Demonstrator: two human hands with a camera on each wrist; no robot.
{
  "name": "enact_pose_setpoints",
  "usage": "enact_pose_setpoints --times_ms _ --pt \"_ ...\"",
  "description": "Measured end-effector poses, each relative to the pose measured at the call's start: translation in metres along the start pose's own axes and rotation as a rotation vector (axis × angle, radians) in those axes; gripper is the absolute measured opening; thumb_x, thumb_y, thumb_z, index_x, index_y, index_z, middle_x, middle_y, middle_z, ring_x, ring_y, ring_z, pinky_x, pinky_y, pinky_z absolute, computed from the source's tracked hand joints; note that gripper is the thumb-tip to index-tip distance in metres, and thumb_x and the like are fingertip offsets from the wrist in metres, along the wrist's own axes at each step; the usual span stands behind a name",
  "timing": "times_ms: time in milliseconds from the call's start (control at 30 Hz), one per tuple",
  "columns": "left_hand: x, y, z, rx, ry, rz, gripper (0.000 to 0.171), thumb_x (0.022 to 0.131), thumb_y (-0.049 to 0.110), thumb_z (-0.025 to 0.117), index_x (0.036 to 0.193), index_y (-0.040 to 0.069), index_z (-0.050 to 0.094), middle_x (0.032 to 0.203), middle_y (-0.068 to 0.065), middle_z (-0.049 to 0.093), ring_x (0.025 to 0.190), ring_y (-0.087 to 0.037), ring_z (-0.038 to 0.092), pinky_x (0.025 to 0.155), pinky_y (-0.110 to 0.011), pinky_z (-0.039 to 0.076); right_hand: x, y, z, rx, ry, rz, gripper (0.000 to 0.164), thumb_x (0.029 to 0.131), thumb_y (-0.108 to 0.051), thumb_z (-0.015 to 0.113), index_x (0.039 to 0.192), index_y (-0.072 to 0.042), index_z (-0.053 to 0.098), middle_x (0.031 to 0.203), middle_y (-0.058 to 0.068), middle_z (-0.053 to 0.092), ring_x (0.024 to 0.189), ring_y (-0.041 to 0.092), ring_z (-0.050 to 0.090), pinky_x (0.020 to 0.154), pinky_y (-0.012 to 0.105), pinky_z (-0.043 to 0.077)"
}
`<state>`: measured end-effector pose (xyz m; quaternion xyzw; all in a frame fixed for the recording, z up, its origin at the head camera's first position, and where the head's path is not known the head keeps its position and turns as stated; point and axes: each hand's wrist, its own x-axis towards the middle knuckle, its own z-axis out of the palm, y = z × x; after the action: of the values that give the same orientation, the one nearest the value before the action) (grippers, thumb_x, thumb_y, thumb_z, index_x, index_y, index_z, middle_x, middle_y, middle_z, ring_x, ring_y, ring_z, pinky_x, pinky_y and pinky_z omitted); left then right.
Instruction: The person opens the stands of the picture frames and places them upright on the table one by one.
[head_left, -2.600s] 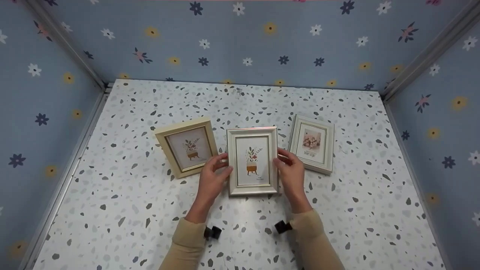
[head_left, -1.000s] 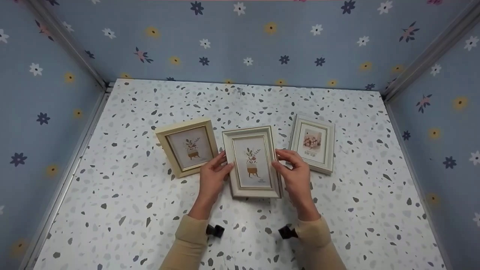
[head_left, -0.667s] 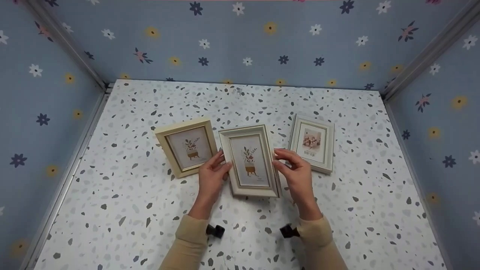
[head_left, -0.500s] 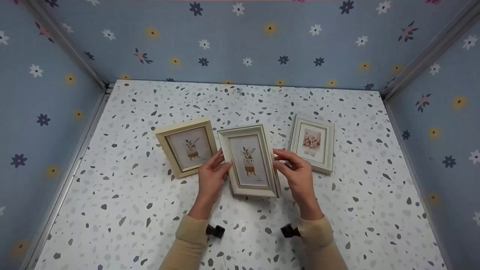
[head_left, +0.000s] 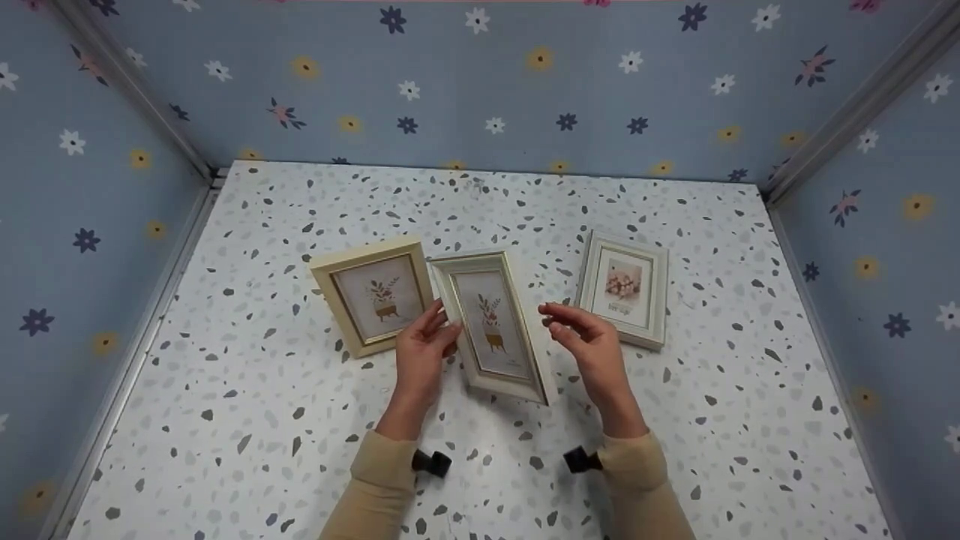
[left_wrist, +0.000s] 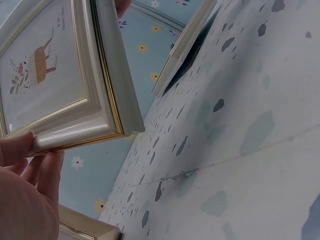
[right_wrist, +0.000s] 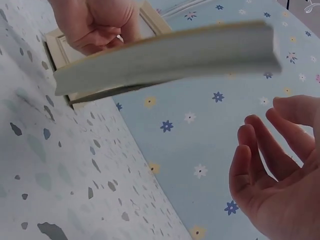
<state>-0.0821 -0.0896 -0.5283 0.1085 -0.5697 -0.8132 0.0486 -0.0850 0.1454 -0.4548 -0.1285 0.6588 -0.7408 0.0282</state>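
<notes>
My left hand (head_left: 421,352) pinches the left edge of a silver-white picture frame (head_left: 491,330), which is tilted so its face turns toward the right. The frame holds a print of a potted plant. In the left wrist view the thumb and fingers grip the frame's rim (left_wrist: 75,131), and the table shows beneath it. My right hand (head_left: 592,345) is apart from the frame's right edge, its fingers loosely bent around nothing. In the right wrist view a gap separates that hand (right_wrist: 280,175) from the frame's side (right_wrist: 170,60).
A cream picture frame (head_left: 324,281) with a similar plant print stands at the left, close behind my left hand. At the right lies a white picture frame (head_left: 660,300) with a pink flower print. The speckled table (head_left: 480,202) is walled by blue floral panels (head_left: 480,90).
The silver-white frame has turned from facing me to slanting right. My right hand has let go of its right edge and moved slightly off. The other two frames have not moved.
</notes>
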Motion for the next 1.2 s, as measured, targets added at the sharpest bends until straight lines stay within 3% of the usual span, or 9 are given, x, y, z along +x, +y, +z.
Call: enact_pose_setpoints --times_ms 267,500,667,900,1200 --pt "-0.001 0.006 0.001 -0.020 -0.003 -0.060 0.056 0.084 0.006 0.068 0.136 0.004 0.047 0.123 -0.017 0.059 0.093 -0.015 0.065 0.068 -0.026 0.054 0.001 0.005 0.001 -0.089 -0.089 0.044 0.032 0.091 0.001 0.057 0.120 0.014 0.054 0.120 0.029 0.055 0.111 0.048 0.047 0.087 0.028 0.048" --pt "-0.002 0.008 0.002 -0.051 -0.025 -0.085 0.059 0.086 0.006 0.067 0.139 0.002 0.042 0.127 -0.020 0.055 0.097 -0.013 0.064 0.071 -0.027 0.053 0.001 0.010 0.007 -0.123 -0.167 0.055 0.034 0.090 0.000 0.059 0.121 0.012 0.055 0.123 0.026 0.055 0.113 0.043 0.048 0.085 0.032 0.048" --pt "-0.002 0.009 0.002 -0.050 -0.038 -0.089 0.061 0.086 0.007 0.067 0.140 0.001 0.041 0.129 -0.023 0.052 0.101 -0.015 0.063 0.073 -0.028 0.054 0.001 0.017 0.012 -0.109 -0.238 0.083 0.040 0.088 -0.001 0.062 0.124 0.012 0.052 0.127 0.026 0.052 0.118 0.039 0.047 0.093 0.044 0.044" --pt "-0.004 0.009 0.003 -0.087 -0.073 -0.060 0.058 0.085 0.011 0.069 0.138 0.008 0.046 0.125 -0.018 0.058 0.101 -0.022 0.063 0.074 -0.033 0.054 0.000 0.027 0.018 -0.020 -0.305 0.087 0.042 0.086 0.004 0.062 0.126 0.012 0.051 0.126 0.028 0.051 0.119 0.048 0.043 0.095 0.062 0.034" --pt "-0.007 0.011 0.004 -0.069 -0.123 -0.063 0.051 0.087 0.008 0.064 0.136 0.010 0.050 0.118 -0.014 0.063 0.100 -0.021 0.063 0.076 -0.036 0.054 -0.004 0.025 0.029 -0.031 -0.363 0.040 0.040 0.085 0.010 0.060 0.123 0.017 0.049 0.126 0.029 0.051 0.120 0.040 0.046 0.093 0.067 0.031"
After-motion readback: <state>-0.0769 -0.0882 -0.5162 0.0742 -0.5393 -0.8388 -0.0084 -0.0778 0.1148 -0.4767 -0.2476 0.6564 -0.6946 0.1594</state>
